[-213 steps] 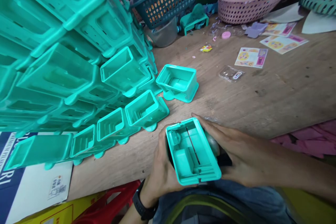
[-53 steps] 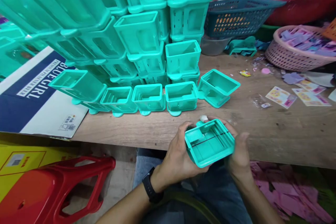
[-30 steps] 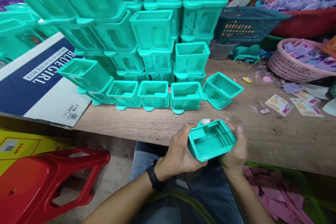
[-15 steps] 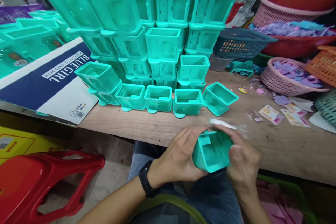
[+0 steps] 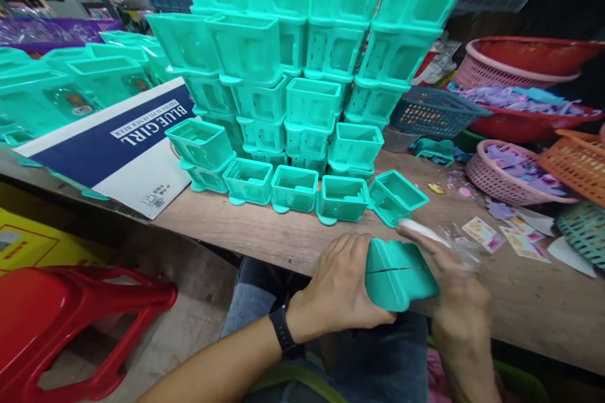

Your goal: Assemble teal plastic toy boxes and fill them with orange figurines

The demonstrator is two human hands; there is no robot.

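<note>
My left hand (image 5: 338, 283), a black watch on its wrist, is closed around a teal plastic box (image 5: 399, 274). The box is tilted above my lap at the bench edge, a solid outer face with a dark slit line towards me. At its right side is my right hand (image 5: 460, 302), smeared by motion, its index finger stretched past the box's upper corner. A white strip (image 5: 425, 232) with crinkled clear plastic (image 5: 467, 253) lies along that finger and seems held; its kind is unclear. Just beyond, a similar teal box (image 5: 397, 198) lies tipped on the wooden bench (image 5: 265, 236).
Stacked teal boxes (image 5: 326, 44) rise high in front, with a row at their foot. A Blue Girl carton (image 5: 118, 138) leans at left, above a red stool (image 5: 38, 321). Baskets of purple pieces (image 5: 515, 170) and printed cards (image 5: 483, 234) are at right.
The box in my left hand has turned, so its opening has swung away and an outer face shows. My right hand has moved right with the white strip. The view has shifted.
</note>
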